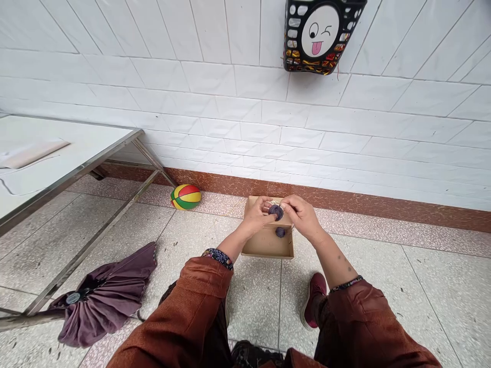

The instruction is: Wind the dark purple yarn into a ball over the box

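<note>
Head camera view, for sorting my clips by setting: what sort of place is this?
Probably a plain tiled room or covered porch, perhaps in a home: the white tiled wall, speckled floor and colourful ball suggest it.

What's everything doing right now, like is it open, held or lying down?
Dark ball: held in the left fingers
Right fingers: pinched close beside it
Small ball: lying in the box
Box: open, on the floor
Striped ball: resting on the floor
Purple cloth: gathered in folds
Basket: holding colourful things
Shoe: worn
</note>
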Tool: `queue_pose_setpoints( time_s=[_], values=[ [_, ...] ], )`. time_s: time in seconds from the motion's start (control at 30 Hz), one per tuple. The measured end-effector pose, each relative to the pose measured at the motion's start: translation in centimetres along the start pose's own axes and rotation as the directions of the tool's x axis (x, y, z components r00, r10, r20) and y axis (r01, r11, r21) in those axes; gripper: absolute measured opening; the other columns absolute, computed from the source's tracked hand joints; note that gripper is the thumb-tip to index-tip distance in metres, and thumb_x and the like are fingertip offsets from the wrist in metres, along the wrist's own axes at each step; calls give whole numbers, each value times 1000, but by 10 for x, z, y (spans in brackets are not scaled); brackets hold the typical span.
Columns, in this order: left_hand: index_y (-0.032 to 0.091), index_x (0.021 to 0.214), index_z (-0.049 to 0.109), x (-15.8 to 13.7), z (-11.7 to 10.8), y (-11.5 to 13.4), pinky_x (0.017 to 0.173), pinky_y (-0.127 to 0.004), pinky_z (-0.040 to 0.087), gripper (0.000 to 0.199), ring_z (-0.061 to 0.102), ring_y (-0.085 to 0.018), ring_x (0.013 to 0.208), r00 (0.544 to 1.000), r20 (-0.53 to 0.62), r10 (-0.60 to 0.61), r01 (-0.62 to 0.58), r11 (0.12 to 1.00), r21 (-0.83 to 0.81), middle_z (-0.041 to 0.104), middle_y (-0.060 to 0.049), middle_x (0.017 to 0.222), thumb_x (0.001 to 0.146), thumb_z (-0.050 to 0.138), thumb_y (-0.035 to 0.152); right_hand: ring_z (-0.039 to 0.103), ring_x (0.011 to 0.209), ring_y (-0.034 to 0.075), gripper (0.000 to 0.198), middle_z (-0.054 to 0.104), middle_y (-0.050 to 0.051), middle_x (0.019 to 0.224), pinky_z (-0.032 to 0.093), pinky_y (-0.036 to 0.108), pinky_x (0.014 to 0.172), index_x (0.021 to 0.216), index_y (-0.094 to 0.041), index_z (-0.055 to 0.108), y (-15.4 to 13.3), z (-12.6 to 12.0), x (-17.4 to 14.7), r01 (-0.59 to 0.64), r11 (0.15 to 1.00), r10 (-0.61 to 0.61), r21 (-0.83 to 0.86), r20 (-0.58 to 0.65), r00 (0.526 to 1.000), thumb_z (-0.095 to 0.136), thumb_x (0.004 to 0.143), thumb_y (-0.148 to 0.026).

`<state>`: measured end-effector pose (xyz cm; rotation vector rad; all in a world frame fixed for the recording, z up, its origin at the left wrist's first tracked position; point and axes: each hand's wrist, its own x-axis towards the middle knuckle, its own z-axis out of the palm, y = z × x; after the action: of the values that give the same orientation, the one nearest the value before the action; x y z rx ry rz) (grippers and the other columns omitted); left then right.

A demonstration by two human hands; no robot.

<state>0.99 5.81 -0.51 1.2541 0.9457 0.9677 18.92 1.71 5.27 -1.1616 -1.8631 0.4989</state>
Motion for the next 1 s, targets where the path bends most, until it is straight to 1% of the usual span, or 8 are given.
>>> queue_pose_setpoints(
  time_s=[0.13,0.27,0.37,0.5,0.63,0.7,0.83,1.0],
  values=[
    [22,113,58,-7,6,6,83,-31,47,58,60,-16,90,983,184,3,8,998,-59,62,-2,97,61,85,16,61,81,20,24,67,3,86,46,32,76,85,-23,63,23,1,0,-95,995,92,-30,-112,989,50,100,-36],
    [23,116,58,-11,6,15,89,-31,46,57,60,-15,94,969,237,71,-11,969,-247,63,-3,102,66,85,19,59,75,19,23,65,1,80,43,30,70,83,-23,61,41,10,-4,-231,969,225,-90,-70,972,48,99,-34],
    [23,117,59,-9,3,17,89,-31,47,55,61,-15,95,981,173,90,-23,934,-357,64,-3,104,68,85,23,60,73,19,18,66,1,79,42,29,67,88,-23,63,44,22,-8,-274,951,282,-143,36,959,49,98,-28],
    [23,114,57,-2,-4,14,83,-31,50,54,62,-15,91,997,5,79,-70,912,-405,63,-2,99,67,85,27,62,78,20,14,69,3,85,42,29,68,93,-23,65,35,36,-13,-213,961,240,-178,148,959,52,97,-25],
    [22,112,54,6,-11,7,86,-32,48,56,62,-14,88,984,-166,64,-115,940,-321,63,1,96,65,84,26,60,78,18,17,68,2,84,43,28,71,87,-22,63,17,38,-13,-18,992,57,-125,314,948,52,100,-26],
    [21,113,53,7,-13,4,88,-32,47,58,62,-13,87,976,-212,58,-112,961,-252,63,1,97,64,84,25,60,78,18,19,68,2,84,44,28,73,87,-22,62,7,34,-11,79,995,-52,-66,343,938,51,101,-28],
    [21,115,51,4,-11,4,86,-31,47,61,63,-12,86,987,-155,48,-73,985,-156,61,0,100,64,84,23,63,84,18,19,69,4,90,47,30,78,92,-22,63,-3,19,-5,105,994,-107,22,203,973,49,102,-30],
    [21,117,52,-6,-2,7,78,-28,47,64,61,-12,85,995,88,37,-30,996,-89,58,-1,100,62,86,19,63,84,20,21,70,5,89,48,32,79,90,-23,65,12,6,1,5,1000,-5,-12,-8,1000,50,101,-32]
  ],
)
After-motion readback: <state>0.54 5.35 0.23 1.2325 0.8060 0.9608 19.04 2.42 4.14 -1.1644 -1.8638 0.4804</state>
